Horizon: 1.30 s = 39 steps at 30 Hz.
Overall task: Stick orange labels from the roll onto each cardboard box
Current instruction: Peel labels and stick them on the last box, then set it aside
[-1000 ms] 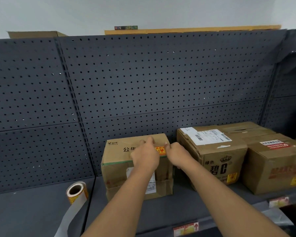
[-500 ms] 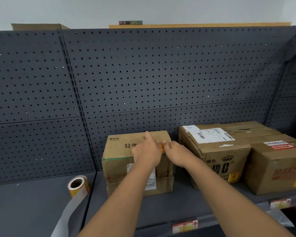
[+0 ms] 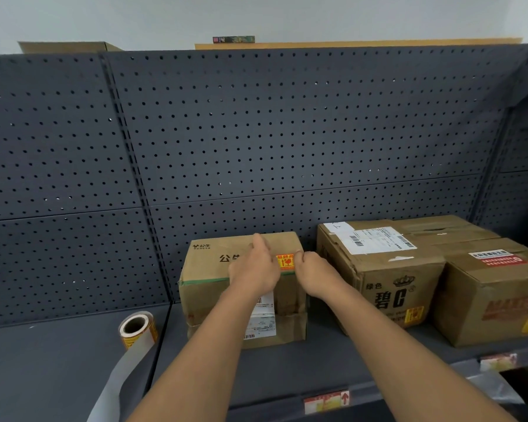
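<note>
The orange label (image 3: 284, 262) now shows almost whole on the top front edge of the left cardboard box (image 3: 220, 287), where half a second ago the hands nearly hid it. The left hand (image 3: 253, 269) presses on the box top with fingers extended beside the label; the right hand (image 3: 313, 271) is curled at the label's right edge, though whether it pinches it I cannot tell. The label roll (image 3: 137, 329) stands on the shelf (image 3: 43, 360) to the left.

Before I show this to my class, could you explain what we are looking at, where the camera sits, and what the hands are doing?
There is no machine: a person wears one camera on the head, looking down at their own arms. On a dark shelf stand three cardboard boxes. The left hand lies with fingers extended on the left box, and the right hand, fingers curled, pinches the edge of an orange label on that box's top. The middle box and right box already carry orange labels. The label roll stands to the left.
</note>
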Motion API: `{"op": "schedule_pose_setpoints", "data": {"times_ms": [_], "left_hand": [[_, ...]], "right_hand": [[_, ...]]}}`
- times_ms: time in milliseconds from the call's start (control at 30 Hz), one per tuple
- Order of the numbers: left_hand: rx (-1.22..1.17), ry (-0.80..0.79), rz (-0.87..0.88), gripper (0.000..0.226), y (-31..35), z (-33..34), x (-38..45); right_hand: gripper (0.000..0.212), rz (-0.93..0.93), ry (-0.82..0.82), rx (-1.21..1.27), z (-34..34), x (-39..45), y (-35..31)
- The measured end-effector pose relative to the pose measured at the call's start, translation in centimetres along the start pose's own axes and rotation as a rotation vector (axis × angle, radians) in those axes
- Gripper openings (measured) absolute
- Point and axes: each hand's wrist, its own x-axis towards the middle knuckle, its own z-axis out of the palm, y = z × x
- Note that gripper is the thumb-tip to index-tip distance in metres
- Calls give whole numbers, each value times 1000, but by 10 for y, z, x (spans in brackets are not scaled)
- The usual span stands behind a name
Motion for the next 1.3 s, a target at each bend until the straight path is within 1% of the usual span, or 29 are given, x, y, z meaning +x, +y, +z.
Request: {"op": "schedule_pose_setpoints", "data": {"times_ms": [67,167,233,300,367,500,600,700,767,833,967,1033,1100,1200,1267,1300], "left_hand": [[-48,-62,43,21,-5,-2,0],[-35,-72,84,26,-6,-3,-3],[-28,-63,95,23,-6,-1,-5],[-29,-59,106,20,-5,-2,-5],[-61,-81,98,19,-5,-5,-6],[-96,-124,97,17,-7,-7,-6],[-89,-124,90,14,-9,-7,-7],[-65,-67,86,16,-6,-5,-8],[-19,-21,93,25,-3,-3,-8],[22,-8,93,31,-2,-1,-5],[20,3,70,21,-1,0,-3],[15,7,61,17,-1,-1,-3],[3,3,42,18,-2,-2,0],[7,-2,-4,30,0,-1,5],[65,-13,-20,42,5,-2,7],[105,-20,-21,43,7,-2,9]], "right_hand": [[53,-6,-1,-26,-1,-5,-1],[68,-2,-47,16,-5,-13,2],[68,24,-112,74,-9,-17,5],[64,71,-173,186,-13,-18,5],[59,99,-192,244,-16,-18,3],[59,64,-145,229,-9,-18,5],[67,39,-94,171,-7,-19,6],[77,59,-65,83,-8,-21,0],[74,72,-58,84,-7,-21,-2],[68,55,-43,133,-4,-20,2],[56,14,-11,175,2,-18,9],[54,21,15,162,5,-16,11],[54,28,20,132,6,-12,11],[54,60,11,64,-3,-6,7],[53,84,11,17,-11,0,3],[54,83,15,2,-12,3,1]]}}
